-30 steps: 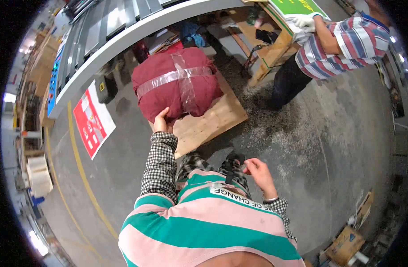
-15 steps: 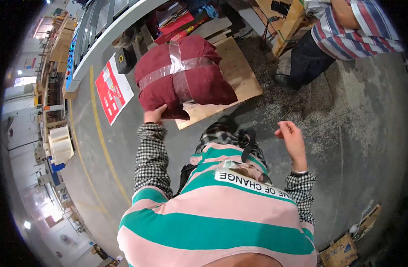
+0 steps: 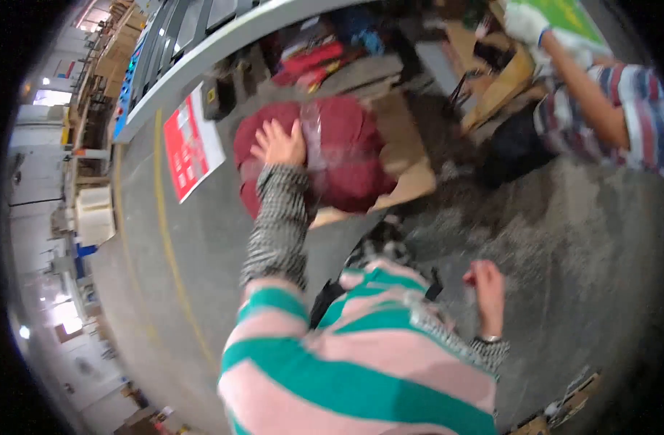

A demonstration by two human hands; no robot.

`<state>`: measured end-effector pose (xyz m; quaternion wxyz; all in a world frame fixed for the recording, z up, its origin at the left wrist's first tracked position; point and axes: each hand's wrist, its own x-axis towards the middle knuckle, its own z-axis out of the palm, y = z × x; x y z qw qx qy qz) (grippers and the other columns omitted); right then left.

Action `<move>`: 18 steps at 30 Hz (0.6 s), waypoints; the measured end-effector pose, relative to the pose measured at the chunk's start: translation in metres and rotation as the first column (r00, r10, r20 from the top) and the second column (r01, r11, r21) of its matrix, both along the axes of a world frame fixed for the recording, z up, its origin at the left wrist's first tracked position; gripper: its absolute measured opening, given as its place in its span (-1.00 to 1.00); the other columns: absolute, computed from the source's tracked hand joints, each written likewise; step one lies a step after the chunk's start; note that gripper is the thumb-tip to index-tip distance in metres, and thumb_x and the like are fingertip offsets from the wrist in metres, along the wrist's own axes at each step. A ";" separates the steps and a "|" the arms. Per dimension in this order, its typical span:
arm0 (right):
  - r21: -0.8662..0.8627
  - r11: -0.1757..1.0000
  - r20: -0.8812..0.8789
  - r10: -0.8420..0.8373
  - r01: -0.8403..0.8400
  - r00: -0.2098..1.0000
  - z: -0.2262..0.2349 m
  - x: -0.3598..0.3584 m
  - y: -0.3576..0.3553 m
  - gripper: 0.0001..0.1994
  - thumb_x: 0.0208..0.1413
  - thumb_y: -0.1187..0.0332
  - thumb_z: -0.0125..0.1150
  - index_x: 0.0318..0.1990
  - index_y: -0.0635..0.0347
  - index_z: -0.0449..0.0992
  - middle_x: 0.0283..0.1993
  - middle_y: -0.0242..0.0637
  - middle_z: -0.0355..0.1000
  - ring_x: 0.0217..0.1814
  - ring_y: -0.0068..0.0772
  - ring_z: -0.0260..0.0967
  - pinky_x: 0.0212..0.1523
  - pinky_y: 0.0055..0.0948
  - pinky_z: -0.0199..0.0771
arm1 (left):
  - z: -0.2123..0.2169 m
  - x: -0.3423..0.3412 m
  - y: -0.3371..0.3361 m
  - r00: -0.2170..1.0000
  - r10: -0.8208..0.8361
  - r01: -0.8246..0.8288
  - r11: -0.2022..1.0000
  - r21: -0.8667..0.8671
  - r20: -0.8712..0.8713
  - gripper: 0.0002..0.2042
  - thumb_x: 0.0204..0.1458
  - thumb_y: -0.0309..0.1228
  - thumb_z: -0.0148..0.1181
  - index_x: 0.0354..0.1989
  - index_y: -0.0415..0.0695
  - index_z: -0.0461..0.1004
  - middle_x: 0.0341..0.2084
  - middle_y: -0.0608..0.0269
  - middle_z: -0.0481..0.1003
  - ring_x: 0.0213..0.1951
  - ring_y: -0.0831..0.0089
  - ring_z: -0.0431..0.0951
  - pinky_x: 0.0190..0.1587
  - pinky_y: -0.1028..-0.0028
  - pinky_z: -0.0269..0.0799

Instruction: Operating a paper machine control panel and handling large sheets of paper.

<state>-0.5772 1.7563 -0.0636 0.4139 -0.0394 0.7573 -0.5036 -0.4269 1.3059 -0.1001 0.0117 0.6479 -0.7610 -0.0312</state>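
Observation:
A bulky dark-red cloth bundle (image 3: 350,174), bound with crossing bands of clear tape, lies on a flat wooden board (image 3: 411,156) on the floor. My left hand (image 3: 281,145) rests on the bundle's upper left with its fingers spread, palm down on the cloth beside the upright tape band. Away from the bundle, my right hand (image 3: 486,284) hangs in the air at my right side. Its fingers are curled in, somewhat blurred, and I see nothing in them.
A co-worker in a striped shirt (image 3: 647,119) crouches at the upper right, a white-gloved hand (image 3: 526,23) by a green panel (image 3: 567,16). A red-and-white sheet (image 3: 190,145) lies left of the bundle. Beyond stands a pale machine frame (image 3: 223,52), with red items (image 3: 314,61) beneath it.
My left hand has gone from the bundle's near left edge up onto its top, fingers spreading. My right hand is lower in view. The co-worker's gloved hand has come into view by the green panel.

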 end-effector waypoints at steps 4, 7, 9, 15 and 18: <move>-0.047 0.996 -0.008 0.071 -0.071 0.997 0.003 -0.021 -0.033 -0.77 0.14 0.28 -0.04 -0.30 0.30 0.42 -0.53 -0.39 0.39 -0.48 -0.64 0.29 -0.41 -0.63 0.31 | -0.011 0.064 -0.091 0.966 -0.216 0.254 0.892 0.373 -0.142 -0.25 -0.10 0.20 -0.09 0.13 -0.17 0.16 0.16 -0.06 0.08 0.20 0.05 0.04 0.16 -0.05 -0.11; 0.039 0.995 -0.010 0.093 -0.092 0.996 0.002 -0.032 -0.057 -0.76 0.12 0.28 -0.02 -0.30 0.32 0.42 -0.51 -0.36 0.40 -0.47 -0.63 0.32 -0.39 -0.62 0.32 | 0.103 -0.004 -0.087 0.951 -0.224 0.177 0.960 -0.215 -0.216 -0.27 -0.05 0.12 -0.08 0.14 -0.27 0.09 0.16 -0.17 0.02 0.21 -0.04 -0.03 0.20 0.09 -0.12; 0.032 0.986 -0.028 0.162 -0.161 0.986 0.012 -0.044 -0.084 -0.76 0.12 0.28 -0.02 -0.29 0.33 0.42 -0.50 -0.36 0.40 -0.45 -0.62 0.33 -0.38 -0.62 0.33 | 0.067 -0.001 -0.059 0.972 -0.174 0.142 0.970 -0.199 -0.158 -0.32 -0.03 0.08 -0.09 0.14 -0.23 0.12 0.16 -0.11 0.05 0.20 -0.01 -0.02 0.20 0.08 -0.15; -0.011 0.951 -0.059 0.309 -0.310 0.949 0.018 -0.054 -0.147 -0.77 0.13 0.29 -0.04 -0.28 0.30 0.42 -0.47 -0.35 0.40 -0.41 -0.59 0.35 -0.33 -0.58 0.36 | -0.013 -0.013 -0.026 0.989 -0.082 0.068 0.991 -0.112 -0.122 -0.50 0.01 -0.04 -0.08 0.08 -0.07 0.27 0.12 0.17 0.19 0.19 0.11 0.07 0.20 0.06 -0.20; 0.033 0.948 -0.060 0.319 -0.318 0.946 0.015 -0.051 -0.150 -0.75 0.11 0.26 -0.01 -0.30 0.31 0.42 -0.49 -0.36 0.42 -0.44 -0.62 0.33 -0.37 -0.60 0.33 | -0.019 -0.010 -0.030 0.961 -0.153 0.095 0.965 -0.245 -0.231 -0.54 -0.02 -0.06 -0.04 -0.02 -0.09 0.37 0.05 0.18 0.30 0.17 0.17 0.12 0.20 0.04 -0.18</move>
